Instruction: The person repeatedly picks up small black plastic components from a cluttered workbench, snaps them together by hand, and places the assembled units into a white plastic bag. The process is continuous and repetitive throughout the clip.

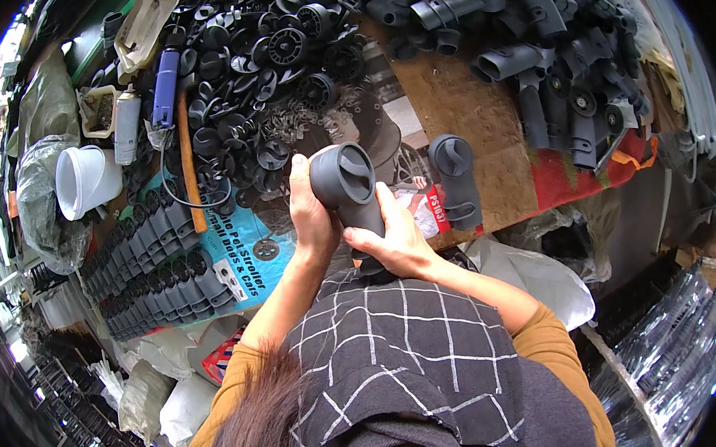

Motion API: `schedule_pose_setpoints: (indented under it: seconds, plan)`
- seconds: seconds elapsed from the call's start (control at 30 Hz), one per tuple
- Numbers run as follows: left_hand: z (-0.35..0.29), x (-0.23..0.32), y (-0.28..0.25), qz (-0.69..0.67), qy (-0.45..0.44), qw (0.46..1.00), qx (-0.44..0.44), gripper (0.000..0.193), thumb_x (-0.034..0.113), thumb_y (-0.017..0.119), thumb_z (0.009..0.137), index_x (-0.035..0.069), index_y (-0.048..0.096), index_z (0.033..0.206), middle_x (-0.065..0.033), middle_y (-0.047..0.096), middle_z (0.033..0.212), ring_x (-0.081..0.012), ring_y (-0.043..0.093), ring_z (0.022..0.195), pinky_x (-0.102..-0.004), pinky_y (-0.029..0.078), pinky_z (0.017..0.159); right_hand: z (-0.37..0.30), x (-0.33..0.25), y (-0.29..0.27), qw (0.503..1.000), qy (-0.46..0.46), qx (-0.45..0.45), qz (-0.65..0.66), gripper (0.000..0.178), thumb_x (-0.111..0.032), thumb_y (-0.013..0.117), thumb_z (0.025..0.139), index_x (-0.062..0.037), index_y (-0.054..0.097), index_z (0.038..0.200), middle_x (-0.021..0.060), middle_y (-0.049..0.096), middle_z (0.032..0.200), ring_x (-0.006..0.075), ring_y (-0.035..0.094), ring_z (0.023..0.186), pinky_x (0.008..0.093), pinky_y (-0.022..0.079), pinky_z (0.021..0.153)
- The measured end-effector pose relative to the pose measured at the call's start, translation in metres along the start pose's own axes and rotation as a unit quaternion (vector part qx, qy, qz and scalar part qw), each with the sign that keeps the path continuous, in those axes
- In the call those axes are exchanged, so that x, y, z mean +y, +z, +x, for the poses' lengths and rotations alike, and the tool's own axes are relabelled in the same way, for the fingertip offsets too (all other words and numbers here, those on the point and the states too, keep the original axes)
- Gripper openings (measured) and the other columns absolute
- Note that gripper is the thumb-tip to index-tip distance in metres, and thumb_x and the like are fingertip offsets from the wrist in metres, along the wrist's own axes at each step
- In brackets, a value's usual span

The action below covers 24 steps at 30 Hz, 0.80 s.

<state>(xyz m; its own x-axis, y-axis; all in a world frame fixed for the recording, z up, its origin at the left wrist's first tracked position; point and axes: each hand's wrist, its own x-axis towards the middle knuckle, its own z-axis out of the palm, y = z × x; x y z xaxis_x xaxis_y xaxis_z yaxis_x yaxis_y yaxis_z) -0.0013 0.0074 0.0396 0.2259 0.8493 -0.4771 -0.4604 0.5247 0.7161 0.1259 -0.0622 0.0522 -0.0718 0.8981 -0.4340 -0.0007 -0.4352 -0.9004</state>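
Both my hands are closed around a dark grey plastic tubular fitting [344,174], held in front of my chest. A round knob with a raised grip bar caps its upper end. My left hand [314,215] wraps its left side, thumb pointing up along it. My right hand [401,237] grips the narrower lower part from the right. A similar fitting [455,181] with the same round knob lies on the bench to the right of my hands. Beyond my hands is a heap of loose black plastic knobs and discs [254,53], with small metal rings or springs [329,119] beside it.
More dark tubular fittings [517,63] are heaped at the back right on cardboard [462,105]. Several rows of fittings [156,248] stand at left on blue printed sheeting. Nearby are a wooden handle [190,162], a purple cylindrical tool [165,87], a spray can [126,127] and a white bucket [80,182].
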Motion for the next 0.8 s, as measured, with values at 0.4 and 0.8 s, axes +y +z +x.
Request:
schedule_pose_setpoints:
  seconds: [0.4, 0.8]
  plan:
    - [-0.010, -0.016, -0.003, 0.079, -0.014, 0.996, -0.049, 0.053, 0.045, 0.033, 0.100, 0.001, 0.059, 0.110, -0.0106, 0.066, 0.098, -0.0201, 0.063, 0.089, -0.0323, 0.049, 0.085, 0.012, -0.004, -0.029, 0.880, -0.292, 0.149, -0.343, 0.036, -0.038, 0.053, 0.092, -0.0075, 0.057, 0.075, 0.0103, 0.060, 0.074, 0.0293, 0.052, 0.075, 0.0430, 0.038, 0.070]
    - [0.010, -0.014, -0.008, 0.019, -0.068, 0.994, -0.082, 0.051, 0.047, 0.035, 0.099, 0.004, 0.063, 0.102, -0.0047, 0.066, 0.086, -0.0154, 0.062, 0.076, -0.0295, 0.048, 0.075, -0.033, 0.023, -0.007, 0.978, -0.088, 0.084, -0.167, 0.081, -0.041, 0.073, 0.078, -0.0031, 0.034, 0.138, 0.0225, 0.056, 0.118, 0.0361, 0.058, 0.107, 0.0441, 0.044, 0.091]
